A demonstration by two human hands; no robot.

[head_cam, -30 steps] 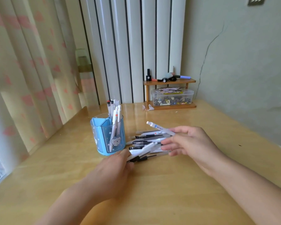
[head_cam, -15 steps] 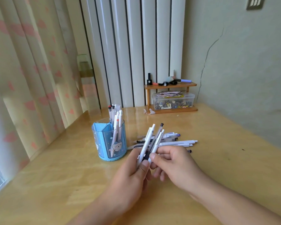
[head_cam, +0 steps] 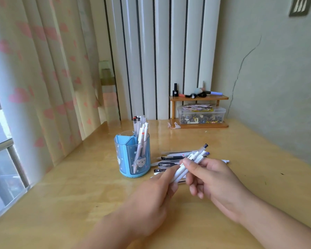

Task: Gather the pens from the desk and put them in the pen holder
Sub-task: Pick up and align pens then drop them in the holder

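A small bundle of white pens (head_cam: 190, 163) is gripped by both hands above the wooden desk (head_cam: 61, 191). My left hand (head_cam: 151, 196) grips the lower end of the bundle. My right hand (head_cam: 212, 180) pinches its middle, and the tips point up and to the right. Behind the hands a pile of loose pens (head_cam: 171, 159) lies flat on the desk. The blue pen holder (head_cam: 132, 155), printed with a cat, stands left of the pile with several pens upright in it.
A small wooden shelf (head_cam: 198, 98) with a clear plastic box (head_cam: 201, 115) of small items stands at the back against the wall. Curtains (head_cam: 43, 69) and a window run along the desk's left edge.
Both hands picked a few pens out of the pile and lifted them. The bundle has since tilted from near upright to a slant toward the right.
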